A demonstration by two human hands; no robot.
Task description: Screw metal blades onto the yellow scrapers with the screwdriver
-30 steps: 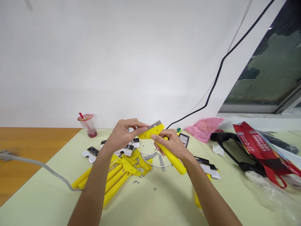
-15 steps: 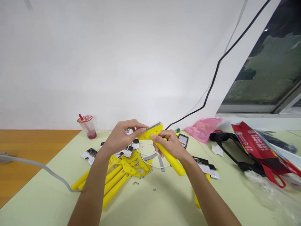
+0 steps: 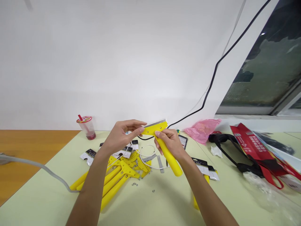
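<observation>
Yellow scraper [image 3: 168, 157] is up in your two hands, above the pale green table [image 3: 145, 208]. Your right hand [image 3: 171, 142] is wrapped around the upper handle, thumb near the neck; the handle slants down to the right. Your left hand [image 3: 124, 133] pinches the left end of the head, thumb on the near side, index finger along the top by the metal blade [image 3: 155, 123] (remaining fingertips partly hidden, can't tell their exact contact). Blade edge faces up and away from you; two small fasteners show on the head.

Below your left forearm: a pile of yellow scrapers [image 3: 115, 180], black-and-white cards [image 3: 127, 152] on and beside it. Loop of white cable [image 3: 140, 153] there too, next to a grey metal strip [image 3: 160, 164]. Small metal bits [image 3: 134, 184] lie just in front of the pile. Drink cup [image 3: 87, 128] back left, phone [image 3: 183, 141] beyond your right hand, pink plastic bag [image 3: 201, 130] farther right.
</observation>
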